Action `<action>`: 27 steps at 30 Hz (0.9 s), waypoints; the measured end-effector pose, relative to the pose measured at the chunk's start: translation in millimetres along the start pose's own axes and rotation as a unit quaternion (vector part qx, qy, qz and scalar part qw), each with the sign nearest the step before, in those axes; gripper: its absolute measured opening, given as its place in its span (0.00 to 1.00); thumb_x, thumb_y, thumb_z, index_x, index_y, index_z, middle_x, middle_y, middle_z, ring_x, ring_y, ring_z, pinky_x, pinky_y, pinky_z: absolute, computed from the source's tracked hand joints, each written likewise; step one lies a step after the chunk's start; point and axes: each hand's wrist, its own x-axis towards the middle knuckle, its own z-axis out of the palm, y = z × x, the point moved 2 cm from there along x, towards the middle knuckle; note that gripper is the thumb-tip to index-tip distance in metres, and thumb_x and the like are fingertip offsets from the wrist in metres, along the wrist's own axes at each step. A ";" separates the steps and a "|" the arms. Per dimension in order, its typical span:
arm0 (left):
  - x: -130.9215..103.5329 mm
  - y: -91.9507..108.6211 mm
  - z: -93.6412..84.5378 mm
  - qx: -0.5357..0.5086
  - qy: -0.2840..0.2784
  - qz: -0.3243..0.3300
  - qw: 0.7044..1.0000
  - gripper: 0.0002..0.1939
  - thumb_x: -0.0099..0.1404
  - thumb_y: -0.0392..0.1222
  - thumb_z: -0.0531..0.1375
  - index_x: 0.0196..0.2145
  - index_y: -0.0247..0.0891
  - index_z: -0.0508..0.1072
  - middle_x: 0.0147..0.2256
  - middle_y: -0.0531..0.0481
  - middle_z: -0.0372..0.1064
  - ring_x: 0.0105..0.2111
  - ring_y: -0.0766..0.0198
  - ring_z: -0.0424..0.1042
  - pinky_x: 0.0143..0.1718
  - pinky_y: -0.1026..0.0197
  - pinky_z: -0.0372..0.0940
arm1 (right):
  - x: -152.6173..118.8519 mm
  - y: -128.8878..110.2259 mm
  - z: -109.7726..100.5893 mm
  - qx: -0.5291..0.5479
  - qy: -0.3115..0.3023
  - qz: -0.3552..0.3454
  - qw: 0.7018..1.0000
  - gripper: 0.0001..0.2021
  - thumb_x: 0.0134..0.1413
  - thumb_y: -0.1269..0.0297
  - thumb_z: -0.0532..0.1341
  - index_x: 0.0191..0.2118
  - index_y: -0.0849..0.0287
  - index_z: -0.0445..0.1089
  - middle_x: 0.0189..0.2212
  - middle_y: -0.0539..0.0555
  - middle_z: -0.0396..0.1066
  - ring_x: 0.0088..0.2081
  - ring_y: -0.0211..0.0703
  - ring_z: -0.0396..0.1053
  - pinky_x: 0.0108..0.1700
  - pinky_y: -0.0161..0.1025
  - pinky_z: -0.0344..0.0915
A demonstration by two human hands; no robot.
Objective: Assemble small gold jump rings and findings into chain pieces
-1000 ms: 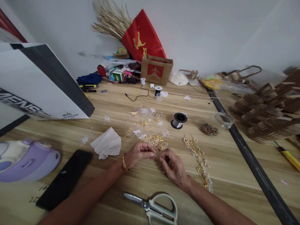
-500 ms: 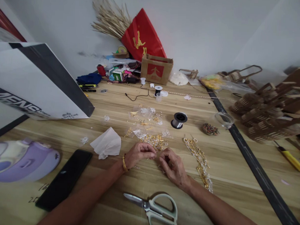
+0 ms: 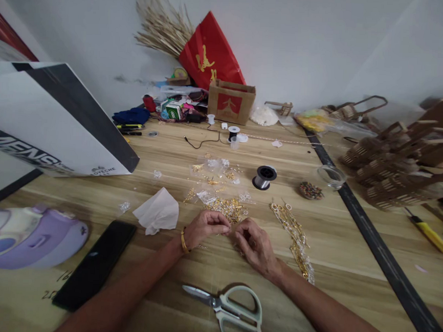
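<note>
My left hand [image 3: 207,227], with a gold bracelet [image 3: 184,240] at the wrist, is closed in a pinch; what it grips is too small to make out. Just to its right, my right hand [image 3: 255,246] also has its fingers pinched together, a small gap between the two. Something tiny and shiny shows by the right fingers, its kind unclear. Beyond the fingertips lies a heap of gold and silver beads [image 3: 227,208]. Several gold and silver bead chains [image 3: 293,237] stretch along the table right of my right hand. Scissors [image 3: 233,306] with pale handles lie in front of me.
A spool of clear line [image 3: 264,177] stands behind the beads, with a pile of multicoloured beads [image 3: 311,190] and a glass jar [image 3: 331,176] to its right. At left are a white tissue [image 3: 158,212], a black phone [image 3: 96,263] and a purple-and-white device [image 3: 35,238].
</note>
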 end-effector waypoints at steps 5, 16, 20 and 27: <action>0.5 -1.9 -0.6 0.010 -0.004 0.003 1.000 0.08 0.50 0.39 0.66 0.27 0.32 0.74 0.25 0.51 0.72 0.26 0.67 0.68 0.33 0.65 0.63 | 0.2 -0.9 -0.4 0.007 -0.012 0.005 1.000 0.04 0.60 0.68 0.53 0.35 0.58 0.64 0.28 0.52 0.65 0.28 0.39 0.63 0.29 0.35 0.60; 0.7 -3.7 -0.5 0.010 -0.007 0.003 1.000 0.07 0.50 0.38 0.66 0.28 0.32 0.75 0.24 0.51 0.72 0.26 0.68 0.68 0.32 0.66 0.62 | 0.8 -2.4 -0.2 0.013 -0.009 0.005 1.000 0.04 0.60 0.69 0.54 0.35 0.58 0.64 0.27 0.52 0.65 0.28 0.38 0.63 0.29 0.35 0.60; 0.8 -4.0 -1.5 -0.003 -0.003 0.003 1.000 0.08 0.50 0.39 0.66 0.28 0.31 0.74 0.25 0.51 0.71 0.26 0.68 0.67 0.32 0.66 0.62 | 0.7 -2.1 -0.2 0.009 -0.005 0.005 1.000 0.04 0.60 0.68 0.54 0.35 0.58 0.65 0.27 0.51 0.64 0.27 0.37 0.62 0.28 0.34 0.59; 1.0 -4.2 -2.1 -0.011 -0.003 0.002 1.000 0.08 0.50 0.39 0.66 0.28 0.31 0.74 0.24 0.51 0.71 0.26 0.69 0.67 0.32 0.66 0.62 | 0.0 -2.0 -0.5 0.003 -0.006 0.009 1.000 0.04 0.60 0.69 0.53 0.34 0.58 0.64 0.26 0.51 0.63 0.27 0.37 0.61 0.28 0.34 0.58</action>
